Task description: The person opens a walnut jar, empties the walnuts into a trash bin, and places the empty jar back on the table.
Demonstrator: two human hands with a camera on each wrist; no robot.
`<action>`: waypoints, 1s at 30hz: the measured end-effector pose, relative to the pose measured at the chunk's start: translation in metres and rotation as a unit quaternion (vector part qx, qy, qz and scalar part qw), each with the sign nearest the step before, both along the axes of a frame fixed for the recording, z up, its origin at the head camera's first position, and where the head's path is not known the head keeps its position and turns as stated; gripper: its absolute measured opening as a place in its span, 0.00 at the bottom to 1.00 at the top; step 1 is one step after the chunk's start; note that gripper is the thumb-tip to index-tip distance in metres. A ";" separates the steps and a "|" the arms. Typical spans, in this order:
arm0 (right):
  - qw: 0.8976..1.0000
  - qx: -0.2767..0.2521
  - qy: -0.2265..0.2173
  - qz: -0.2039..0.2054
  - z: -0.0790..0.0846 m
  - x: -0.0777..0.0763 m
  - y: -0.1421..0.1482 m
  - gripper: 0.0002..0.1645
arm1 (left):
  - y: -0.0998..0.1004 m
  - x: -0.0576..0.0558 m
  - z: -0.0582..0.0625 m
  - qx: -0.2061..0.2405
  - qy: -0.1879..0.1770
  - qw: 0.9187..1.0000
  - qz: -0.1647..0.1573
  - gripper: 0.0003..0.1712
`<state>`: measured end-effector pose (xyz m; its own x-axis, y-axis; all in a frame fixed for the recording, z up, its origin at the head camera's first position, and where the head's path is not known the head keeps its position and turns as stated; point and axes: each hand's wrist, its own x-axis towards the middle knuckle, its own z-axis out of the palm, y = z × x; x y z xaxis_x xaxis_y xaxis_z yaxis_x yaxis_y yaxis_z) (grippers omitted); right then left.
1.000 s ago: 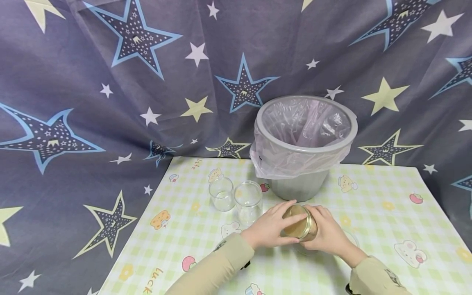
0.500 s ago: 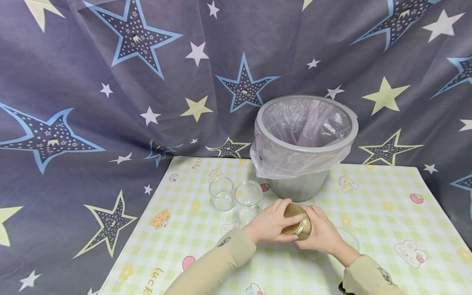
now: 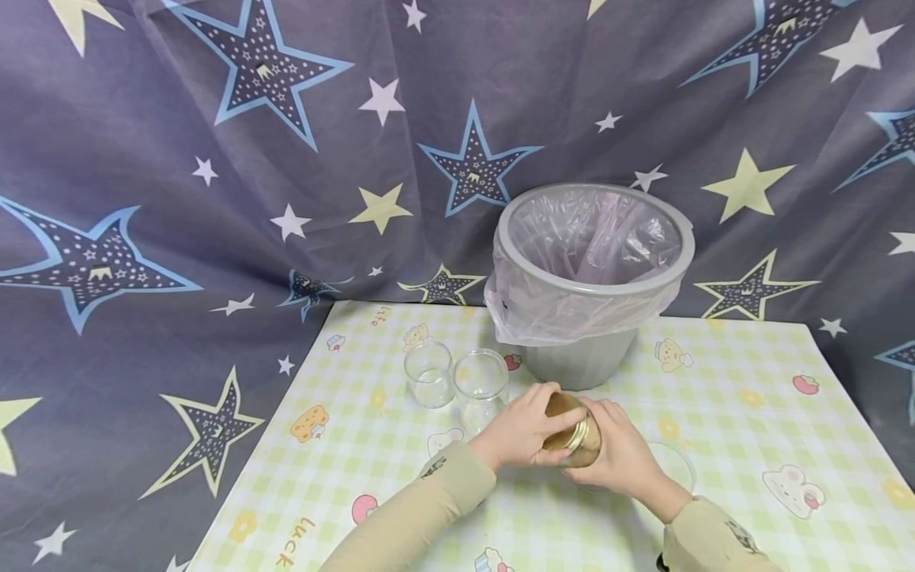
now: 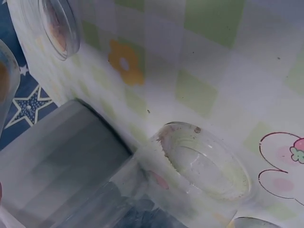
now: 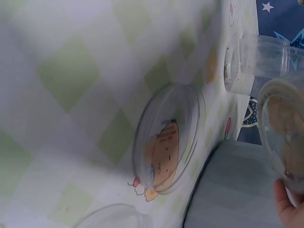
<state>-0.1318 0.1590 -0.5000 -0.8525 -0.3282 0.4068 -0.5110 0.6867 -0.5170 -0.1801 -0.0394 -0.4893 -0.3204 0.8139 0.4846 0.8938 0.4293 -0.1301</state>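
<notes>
In the head view both hands hold a tilted clear jar with a gold lid and brown contents (image 3: 588,445), in front of the bin. My left hand (image 3: 525,425) grips the lid end, fingers spread over it. My right hand (image 3: 618,449) is wrapped round the jar's body from the right. The right wrist view shows the jar's round base (image 5: 285,133) with brown stuff inside and fingertips (image 5: 283,199) at its edge. Only a sliver of the jar (image 4: 5,78) appears at the left edge of the left wrist view.
Two clear cylindrical containers (image 3: 430,380) stand left of the hands. Behind the jar is a grey bin (image 3: 579,361) with a pinkish plastic liner (image 3: 565,318). Clear round lids or shallow dishes (image 5: 164,142) lie on the checked tablecloth (image 3: 736,445), close by my right hand. A star-patterned curtain (image 3: 400,71) hangs behind.
Both hands and the jar have shifted a little to the left. The grip on the jar stays much the same. The bin and containers have not moved.
</notes>
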 end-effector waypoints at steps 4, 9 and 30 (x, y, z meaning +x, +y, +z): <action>1.000 0.012 0.017 -0.017 -0.001 0.003 -0.002 0.55 | 0.002 0.001 0.000 0.009 0.006 1.000 0.000 0.38; 0.999 0.017 0.016 -0.026 0.000 0.006 -0.004 0.53 | 0.003 0.002 0.000 0.010 0.011 1.000 0.001 0.39; 0.999 -0.010 -0.010 -0.047 -0.006 0.007 -0.009 0.52 | 0.013 0.015 0.002 0.030 -0.063 0.993 0.091 0.44</action>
<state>-0.1245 0.1496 -0.5057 -0.8869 -0.2383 0.3957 -0.4348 0.7200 -0.5409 -0.1649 -0.0265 -0.4872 -0.5205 0.7081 0.4771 0.8085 0.5884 0.0087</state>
